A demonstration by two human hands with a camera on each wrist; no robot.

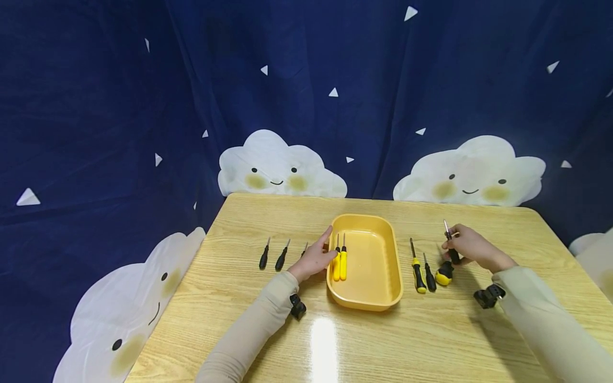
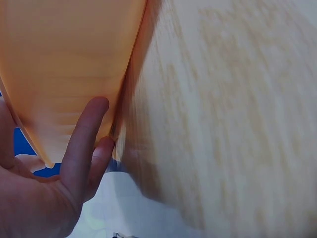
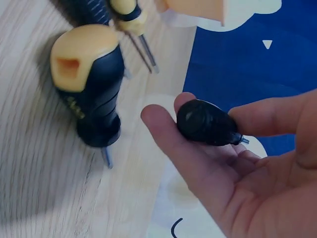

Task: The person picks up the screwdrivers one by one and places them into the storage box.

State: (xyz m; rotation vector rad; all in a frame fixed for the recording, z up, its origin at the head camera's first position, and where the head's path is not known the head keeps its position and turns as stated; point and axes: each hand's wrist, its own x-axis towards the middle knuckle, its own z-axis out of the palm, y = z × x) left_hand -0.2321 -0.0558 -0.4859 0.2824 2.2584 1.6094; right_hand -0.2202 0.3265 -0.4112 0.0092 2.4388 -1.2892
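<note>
My left hand [image 1: 313, 260] grips the left wall of the yellow plastic tray [image 1: 366, 306], thumb over the rim and fingers along the outside. In the left wrist view two fingers lie against the tray's outer wall [image 2: 59, 59]. Inside the tray, two yellow-handled screwdrivers [image 1: 343, 264] lie side by side at the left. Right of the tray, my right hand [image 1: 471, 247] pinches a black-handled screwdriver [image 3: 205, 121] above the table, its shaft pointing up and away in the head view. Just below that hand lies a stubby yellow-and-black screwdriver [image 1: 444, 273].
Between the tray and the stubby one lie a long yellow-and-black screwdriver [image 1: 418, 274] and a black screwdriver [image 1: 429, 279]. To the left lie black screwdrivers [image 1: 281, 259], one partly hidden by my left hand. A dark blue curtain [image 1: 306, 106] hangs behind the wooden table [image 1: 383, 346].
</note>
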